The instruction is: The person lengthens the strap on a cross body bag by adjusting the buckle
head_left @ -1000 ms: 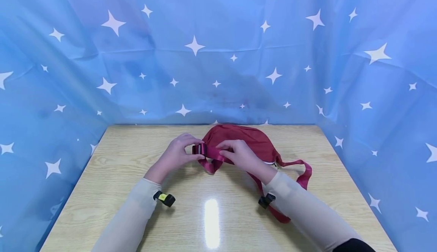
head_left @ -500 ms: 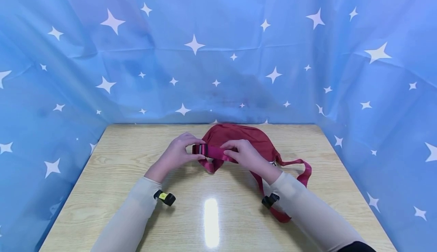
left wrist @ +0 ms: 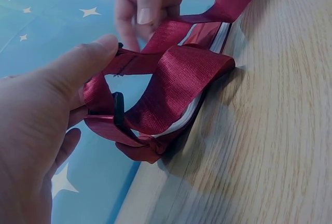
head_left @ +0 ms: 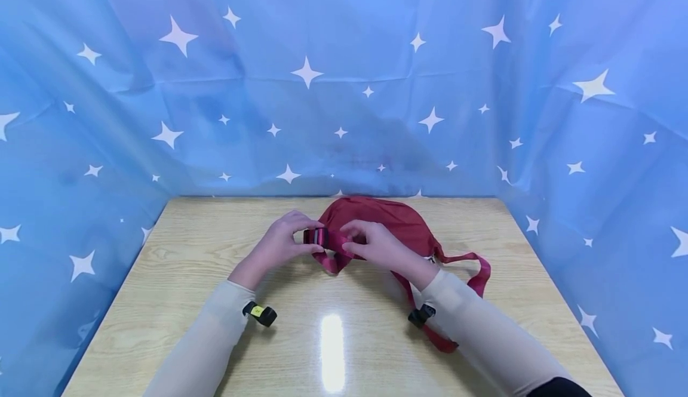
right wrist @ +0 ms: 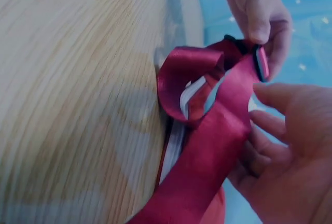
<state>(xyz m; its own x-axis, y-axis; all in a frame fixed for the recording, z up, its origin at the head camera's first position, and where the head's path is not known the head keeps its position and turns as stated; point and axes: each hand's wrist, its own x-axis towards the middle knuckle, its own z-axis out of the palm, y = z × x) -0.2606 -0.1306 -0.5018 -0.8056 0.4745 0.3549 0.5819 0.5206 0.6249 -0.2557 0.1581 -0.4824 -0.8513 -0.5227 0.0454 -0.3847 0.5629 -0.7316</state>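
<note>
A dark red bag [head_left: 395, 215] lies at the back of the table, its red strap [right wrist: 207, 146] trailing forward and to the right. My left hand [head_left: 276, 242] pinches the strap at a black slider buckle [left wrist: 119, 107], between thumb and fingers. Just right of the buckle, my right hand [head_left: 378, 245] is at the strap. In the right wrist view its thumb and index fingertip are apart by the strap's edge, and the other fingers go partly behind the strap. A twisted strap loop hangs below the buckle, in front of the bag's white zipper [left wrist: 181, 120].
The wooden table [head_left: 177, 325] has a bright light reflection near its front. Blue cloth [head_left: 258, 122] with white stars stands behind it and at both sides. Part of the strap [head_left: 478, 274] curls on the table right of the bag, and another part passes under the right forearm.
My right hand slid right along the strap, then came back left toward the buckle, with thumb and finger now farther apart. The left hand has stayed at the buckle.
</note>
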